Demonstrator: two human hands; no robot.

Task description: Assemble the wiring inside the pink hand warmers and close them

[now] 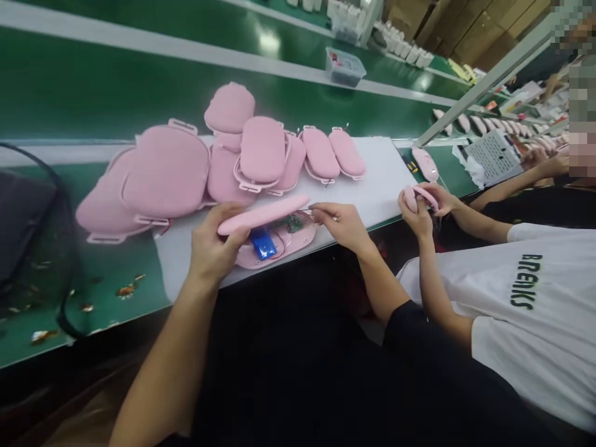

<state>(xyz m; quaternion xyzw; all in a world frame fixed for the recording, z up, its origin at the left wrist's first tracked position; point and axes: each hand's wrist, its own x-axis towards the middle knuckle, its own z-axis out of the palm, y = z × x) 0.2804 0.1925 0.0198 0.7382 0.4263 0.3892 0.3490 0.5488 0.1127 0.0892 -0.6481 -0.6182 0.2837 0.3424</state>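
My left hand (212,245) is closed round one end of a pink padded cover (263,215), which is tilted up. Beneath the cover lies a pink lower shell (298,242) on the white sheet, showing its inside. A blue battery pack (263,244), a small green circuit board (293,223) and thin wires sit in it. At the shell's right end my right hand (344,226) has thumb and fingers pinched together; what they hold is too small to make out. Just behind my hands are several pink padded pieces (167,171), some stacked, with strap loops on their edges.
A white sheet (377,186) covers part of the green bench (116,285). Scraps and a black cable (65,261) lie at left. A clear plastic box (344,67) stands farther back. To the right, a co-worker in a white shirt (526,298) handles a pink piece (410,198).
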